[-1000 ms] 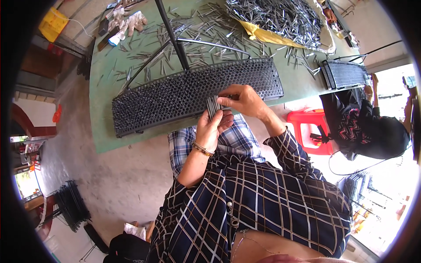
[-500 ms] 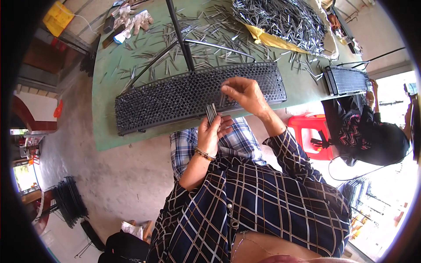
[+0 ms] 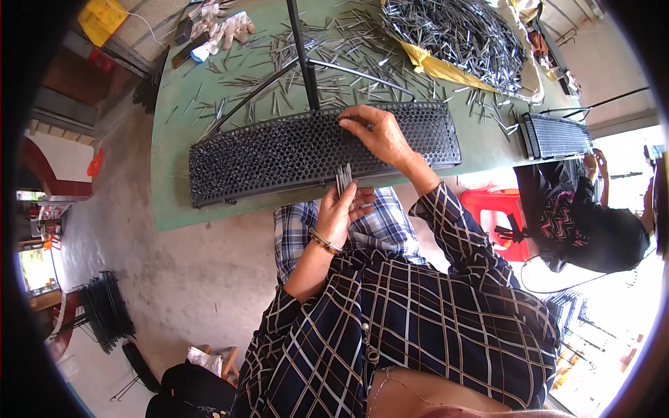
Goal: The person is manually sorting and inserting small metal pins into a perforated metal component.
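Far left, dark rods (image 3: 104,310) stood bunched near the floor's edge. Pale work gloves (image 3: 233,31) lay at the far left of the green table (image 3: 169,198), loose thin strips (image 3: 279,97) scattered to their right. Along the table's near edge sat the long black perforated panel (image 3: 300,150); its left part looked densely filled, while round holes showed plainly toward its right end. Your left hand (image 3: 338,209) was just off that near edge, thumb and fingers pinching a bundle of metal strips (image 3: 344,180), ends pointing up. Your right hand (image 3: 376,136) hung over the panel, thumb and forefinger drawn together — whether they gripped a strip, I could not tell. Farther right, a heap of strips (image 3: 456,42) filled a yellow-edged sack — then a red stool (image 3: 493,209), and a second panel (image 3: 559,134) beside another person (image 3: 585,223).
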